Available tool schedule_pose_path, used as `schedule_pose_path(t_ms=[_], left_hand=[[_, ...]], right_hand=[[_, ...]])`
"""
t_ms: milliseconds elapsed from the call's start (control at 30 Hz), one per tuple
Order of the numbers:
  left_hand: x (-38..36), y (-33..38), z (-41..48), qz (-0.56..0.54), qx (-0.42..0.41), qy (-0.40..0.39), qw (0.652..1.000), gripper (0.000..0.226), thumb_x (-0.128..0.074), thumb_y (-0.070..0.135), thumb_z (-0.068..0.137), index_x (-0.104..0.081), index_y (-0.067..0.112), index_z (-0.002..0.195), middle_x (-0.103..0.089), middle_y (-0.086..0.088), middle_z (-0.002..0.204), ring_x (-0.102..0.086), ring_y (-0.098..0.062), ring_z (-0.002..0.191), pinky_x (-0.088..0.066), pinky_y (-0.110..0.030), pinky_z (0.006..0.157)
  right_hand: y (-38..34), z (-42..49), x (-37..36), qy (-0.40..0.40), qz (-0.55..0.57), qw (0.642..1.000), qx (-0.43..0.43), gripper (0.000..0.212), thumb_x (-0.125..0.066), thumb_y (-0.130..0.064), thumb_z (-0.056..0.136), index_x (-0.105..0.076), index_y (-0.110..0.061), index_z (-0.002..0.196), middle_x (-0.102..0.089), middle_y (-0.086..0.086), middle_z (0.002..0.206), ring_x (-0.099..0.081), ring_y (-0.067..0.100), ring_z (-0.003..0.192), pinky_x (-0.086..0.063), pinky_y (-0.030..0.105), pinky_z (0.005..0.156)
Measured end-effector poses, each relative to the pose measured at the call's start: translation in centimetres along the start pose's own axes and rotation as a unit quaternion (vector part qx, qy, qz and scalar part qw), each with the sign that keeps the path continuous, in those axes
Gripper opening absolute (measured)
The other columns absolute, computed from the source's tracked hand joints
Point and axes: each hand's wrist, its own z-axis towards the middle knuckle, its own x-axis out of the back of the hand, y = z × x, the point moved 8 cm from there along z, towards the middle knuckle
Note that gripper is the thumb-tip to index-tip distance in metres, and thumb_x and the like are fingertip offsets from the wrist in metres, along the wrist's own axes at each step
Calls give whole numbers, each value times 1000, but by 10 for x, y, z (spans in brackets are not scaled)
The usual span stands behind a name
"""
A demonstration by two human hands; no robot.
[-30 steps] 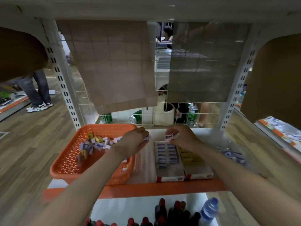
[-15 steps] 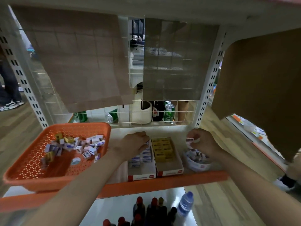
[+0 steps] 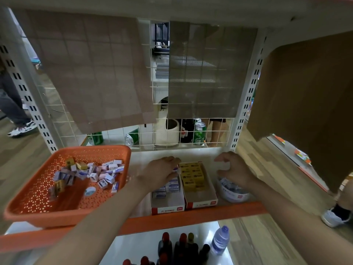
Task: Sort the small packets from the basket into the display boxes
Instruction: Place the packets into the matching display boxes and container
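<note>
An orange perforated basket (image 3: 38,211) on the left of the shelf holds several small white, purple and yellow packets (image 3: 91,174). Beside it stand two display boxes: the left box (image 3: 168,204) with white-purple packets, the right box (image 3: 202,200) with yellow packets (image 3: 192,175). My left hand (image 3: 161,174) lies over the back of the left box, its fingertips curled round a small white packet (image 3: 178,170). My right hand (image 3: 234,169) hovers above a round clear tub (image 3: 236,196) of packets, finger and thumb apart with nothing between them.
A wire grid with brown mats (image 3: 99,73) closes the shelf's back; cans (image 3: 199,133) and a white roll (image 3: 168,133) stand behind it. The shelf has an orange front edge (image 3: 191,217). Bottles (image 3: 183,247) stand on the shelf below. A cardboard sheet (image 3: 309,104) hangs at right.
My right hand carried a packet from the boxes to the round tub, and its fingers now hold nothing. My left hand came from the basket to the left box.
</note>
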Motion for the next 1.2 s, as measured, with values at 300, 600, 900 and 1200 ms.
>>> schedule_pose_path(t_ms=[300, 600, 900, 1200], left_hand=[[8, 1, -8, -37, 11, 20, 999, 58, -45, 32, 98, -19, 17, 147, -56, -10, 127, -57, -24, 111, -46, -31, 86], [11, -15, -19, -31, 39, 17, 999, 66, -45, 37, 97, -9, 22, 150, -50, -8, 136, -56, -24, 113, -45, -32, 87], [1, -41, -34, -48, 85, -6, 995, 74, -52, 35, 94, -4, 24, 150, -52, -5, 133, -57, -21, 110, -50, -32, 87], [-4, -46, -40, 9, 89, -48, 995, 63, -49, 32, 96, -16, 19, 148, -54, -5, 130, -57, -20, 112, -48, -29, 87]], right_hand=[[-82, 4, -78, -77, 74, 990, 94, 34, -80, -13, 72, -69, -17, 104, -66, -5, 107, -58, 14, 104, -47, 38, 95], [-89, 3, -78, -41, 140, 985, 94, 16, -77, -14, 75, -70, -20, 88, -66, -17, 86, -63, 4, 90, -51, 35, 88], [-87, 9, -55, 13, 288, 956, 47, 15, -72, -9, 80, -59, -9, 88, -69, 3, 100, -66, 15, 94, -55, 33, 82], [-98, 3, -90, -85, 72, 986, 122, 25, -73, -6, 75, -57, -22, 85, -62, -5, 91, -60, 10, 85, -54, 36, 80]])
